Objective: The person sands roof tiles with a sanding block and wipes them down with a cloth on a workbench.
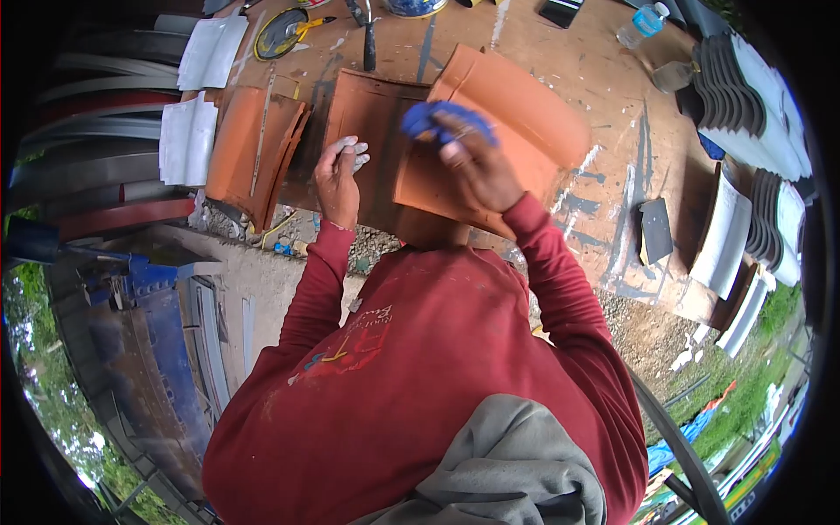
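Note:
My right hand (479, 166) is closed on a blue cloth (424, 118), pressed to the face of a curved orange roof tile (516, 101). Motion blurs the hand and cloth slightly. This tile lies tilted, overlapping a second orange tile (372, 96) on its left. Over that second tile's left edge, my left hand (339, 184) is raised with its fingers loosely bent. Whitish stuff coats its fingertips, and I see nothing held in it. Farther left rests a stack of orange tiles (249, 144).
White-grey tiles (188, 140) lie at the left, and stacked wavy tiles (731, 92) stand at the right. On the brown table (612, 227) are a dark flat pad (654, 232), a water bottle (643, 24), a phone (561, 10), a dark-handled tool (369, 48) and a round container (280, 33).

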Available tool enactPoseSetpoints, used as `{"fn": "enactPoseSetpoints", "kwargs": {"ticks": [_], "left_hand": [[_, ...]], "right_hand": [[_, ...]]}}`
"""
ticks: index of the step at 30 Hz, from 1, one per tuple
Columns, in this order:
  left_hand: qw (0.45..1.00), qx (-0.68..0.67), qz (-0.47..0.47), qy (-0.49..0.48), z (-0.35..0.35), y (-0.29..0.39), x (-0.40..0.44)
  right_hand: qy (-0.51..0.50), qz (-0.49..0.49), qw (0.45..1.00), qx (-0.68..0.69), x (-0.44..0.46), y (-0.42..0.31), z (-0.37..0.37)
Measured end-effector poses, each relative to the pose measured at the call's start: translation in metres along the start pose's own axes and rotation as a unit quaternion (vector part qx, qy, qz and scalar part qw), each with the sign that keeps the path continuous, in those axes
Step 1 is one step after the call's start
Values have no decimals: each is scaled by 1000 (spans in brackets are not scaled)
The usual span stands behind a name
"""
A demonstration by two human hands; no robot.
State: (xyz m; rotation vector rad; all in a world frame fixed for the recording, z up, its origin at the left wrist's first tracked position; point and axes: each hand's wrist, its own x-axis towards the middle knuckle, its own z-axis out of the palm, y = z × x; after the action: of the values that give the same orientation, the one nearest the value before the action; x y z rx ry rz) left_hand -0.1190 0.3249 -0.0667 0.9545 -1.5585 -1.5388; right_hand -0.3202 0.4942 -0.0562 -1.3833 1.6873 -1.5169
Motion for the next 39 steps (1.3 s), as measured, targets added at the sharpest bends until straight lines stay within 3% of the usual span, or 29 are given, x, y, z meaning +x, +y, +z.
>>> {"fn": "enactPoseSetpoints", "kwargs": {"ticks": [2,3,5,6,8,9,10,11,13,14,16,18,19,20,21,23,25,26,28,30,31,34,35,37,38,39], "left_hand": [[999,9,17,-30,6,6,6],[999,1,28,-34,8,9,9],[999,-10,35,-37,5,8,14],[999,-3,25,-38,1,5,18],[999,1,9,-46,-7,-3,24],[999,-1,-3,-34,-10,-9,28],[1000,-2,-14,-23,-13,-13,32],[1000,1,-18,-18,-15,-16,35],[1000,-1,-21,-18,-13,-18,39],[999,-5,-27,-18,-12,-19,41],[999,4,-28,-41,-7,-20,44],[997,11,-28,-73,4,-20,46],[995,0,-25,-92,11,-19,46],[994,-12,-21,-110,19,-17,47],[992,-17,-24,-122,26,-12,46],[989,-22,-17,-143,32,-5,45],[988,-15,0,-154,31,-1,48],[988,-16,2,-152,28,-2,49],[990,6,-11,-141,20,-4,50],[992,9,-26,-121,11,-9,52],[994,12,-39,-100,8,-11,53],[995,14,-45,-88,5,-17,50],[995,14,-45,-90,8,-17,47],[991,-4,-65,-115,19,-16,38],[991,-3,-64,-116,25,-15,34],[989,-5,-51,-139,29,-14,31]], "right_hand": [[-107,-19,992,-61,-18,-10,32],[-106,-16,992,-65,-27,-20,29],[-164,66,969,174,-48,-36,8],[-172,82,967,169,-64,-34,-4],[-161,171,948,214,-107,-22,-35],[-58,236,940,240,-130,-15,-41],[-48,393,905,158,-151,-12,-67],[23,406,906,118,-187,27,-80],[114,376,920,11,-189,20,-97],[45,398,898,-181,-195,13,-118],[215,284,934,19,-170,2,-89],[148,308,936,83,-132,-33,-63],[139,268,940,159,-121,-35,-34],[56,353,923,143,-107,-43,-16],[23,219,968,122,-91,-46,11],[-5,78,992,95,-87,-43,23],[-47,58,997,15,-110,-22,6],[-1,150,987,65,-129,-12,-8],[119,234,951,161,-167,8,-35],[157,380,912,-19,-216,55,-76],[149,367,902,-169,-211,42,-94],[367,252,895,-29,-170,31,-82],[315,303,899,-11,-160,34,-76],[235,246,939,-45,-127,48,-46],[204,135,965,-97,-116,60,-30],[204,133,965,-96,-117,62,-28]]}}
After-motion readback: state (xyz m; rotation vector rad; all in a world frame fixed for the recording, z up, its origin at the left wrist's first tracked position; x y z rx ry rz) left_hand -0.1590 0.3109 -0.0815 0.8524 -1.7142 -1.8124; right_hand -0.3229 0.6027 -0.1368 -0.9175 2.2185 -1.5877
